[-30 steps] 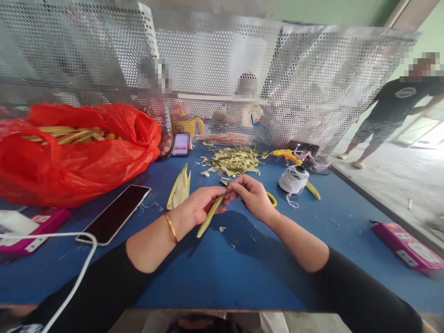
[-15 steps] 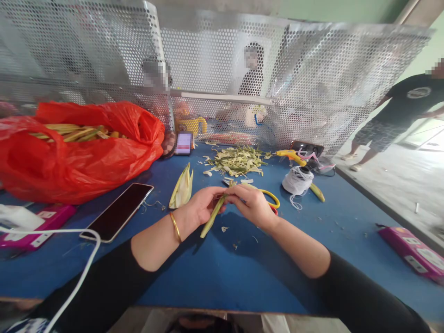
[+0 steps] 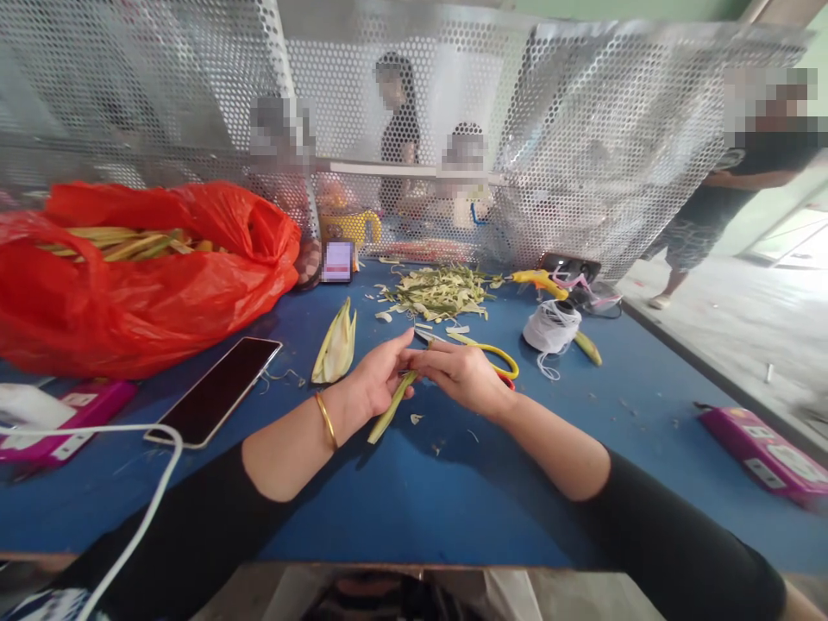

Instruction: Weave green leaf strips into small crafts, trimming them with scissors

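A narrow yellow-green husk point(image 3: 390, 412) slants between my two hands, its lower end pointing down toward me. My left hand point(image 3: 377, 378), with a gold bangle at the wrist, is closed around its middle, the thumb raised. The fingers of my right hand point(image 3: 462, 376) pinch its upper end, which they partly cover. Scissors with yellow and red handles point(image 3: 506, 355) lie just beyond my right hand, partly hidden by it. Left of the hands rests a wider, pale, pointed husk point(image 3: 335, 343). A pile of shredded trimmings point(image 3: 443, 293) lies farther back.
A red plastic bag point(image 3: 239, 297) of similar strips and a dark phone point(image 3: 216, 388) are on the left. To the right are a white string spool point(image 3: 551, 328), a yellow glue gun point(image 3: 540, 281) and a purple power strip point(image 3: 767, 453). A perforated metal screen point(image 3: 414, 112) stands behind.
My left thumb has lifted away from the husk, and both hands still hold it in nearly the same place. The view has shifted slightly. People behind the screen and at right have moved.
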Demonstrator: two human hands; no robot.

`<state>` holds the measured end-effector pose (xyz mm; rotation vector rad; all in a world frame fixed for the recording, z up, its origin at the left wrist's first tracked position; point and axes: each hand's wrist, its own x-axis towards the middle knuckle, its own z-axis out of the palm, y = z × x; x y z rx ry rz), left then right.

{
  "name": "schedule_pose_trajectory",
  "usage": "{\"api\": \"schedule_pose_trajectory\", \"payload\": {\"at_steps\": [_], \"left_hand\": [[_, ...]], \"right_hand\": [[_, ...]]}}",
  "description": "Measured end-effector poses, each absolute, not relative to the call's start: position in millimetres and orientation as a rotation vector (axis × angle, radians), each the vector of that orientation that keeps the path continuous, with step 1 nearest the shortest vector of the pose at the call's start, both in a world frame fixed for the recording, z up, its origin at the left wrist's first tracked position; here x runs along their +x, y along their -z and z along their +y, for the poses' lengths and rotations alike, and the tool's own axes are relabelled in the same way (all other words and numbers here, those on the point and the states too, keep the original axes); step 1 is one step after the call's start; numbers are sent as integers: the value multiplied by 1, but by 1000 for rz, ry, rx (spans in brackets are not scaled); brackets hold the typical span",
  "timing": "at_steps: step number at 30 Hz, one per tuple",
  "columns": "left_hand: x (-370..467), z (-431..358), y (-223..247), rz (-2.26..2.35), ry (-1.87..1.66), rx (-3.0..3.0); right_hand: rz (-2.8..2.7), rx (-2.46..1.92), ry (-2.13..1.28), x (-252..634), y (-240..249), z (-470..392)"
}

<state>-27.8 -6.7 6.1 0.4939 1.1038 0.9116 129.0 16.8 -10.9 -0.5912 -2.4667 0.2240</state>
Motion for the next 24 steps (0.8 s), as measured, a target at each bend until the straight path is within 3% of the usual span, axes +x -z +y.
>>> {"api": "schedule_pose_trajectory", "payload": {"at_steps": [14, 24], "left_hand": [[-25, -8, -10, 1029, -908, 535], [-21, -14, -9, 1044, -1102, 622]], "right_hand": [[-1947, -849, -1213, 118, 18, 22], [-1531, -897, -1331, 117, 13, 27]]}}
